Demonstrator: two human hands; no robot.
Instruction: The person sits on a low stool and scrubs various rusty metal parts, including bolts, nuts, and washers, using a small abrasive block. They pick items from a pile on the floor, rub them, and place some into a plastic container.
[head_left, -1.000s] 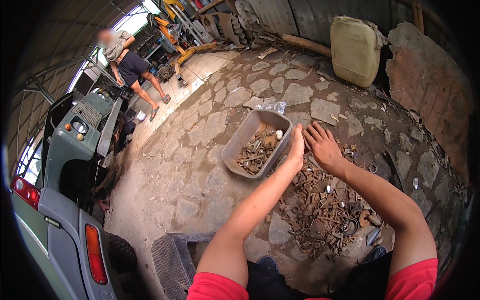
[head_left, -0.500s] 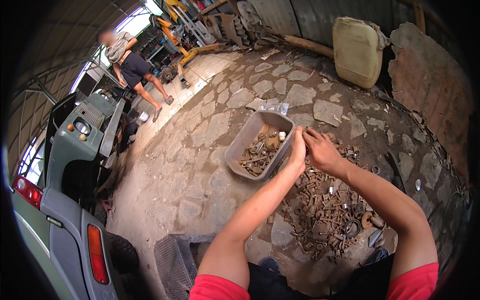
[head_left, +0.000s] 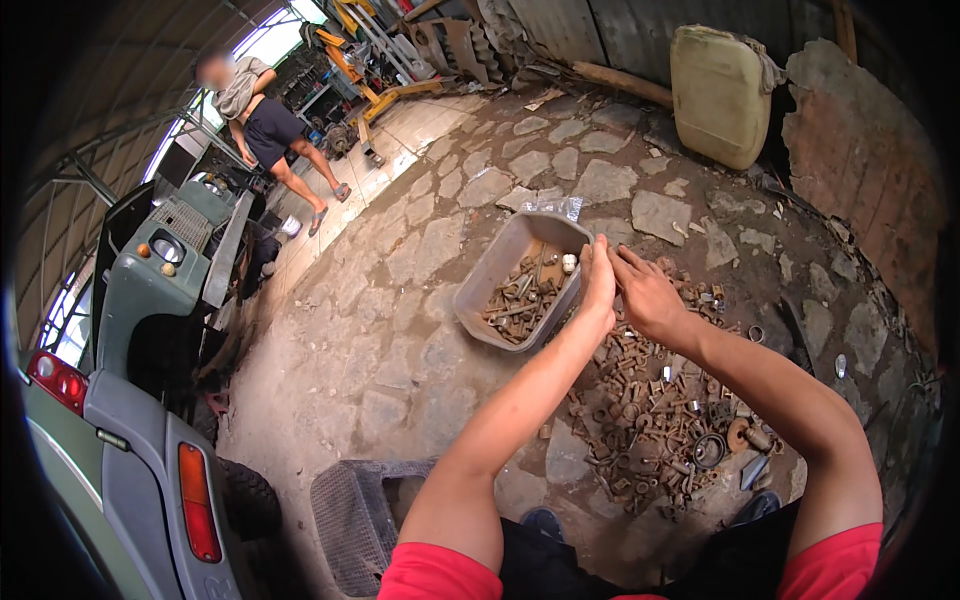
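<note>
Since the earlier frame, the right hand (head_left: 650, 292) has straightened its fingers toward the left hand (head_left: 599, 288), at the grey tub's (head_left: 503, 255) right side; I can't tell whether either holds anything. I'd judge this as sorting the adjoining rusty hardware pile (head_left: 640, 410); the next move calls for clearing the rim.

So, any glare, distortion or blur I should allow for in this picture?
Head view: the bright opening beside the standing person is blown out; head view: the roof bends and the corners go black; head view: left hand and right hand look fairly sharp, while the brown hardware pile blends together.
</note>
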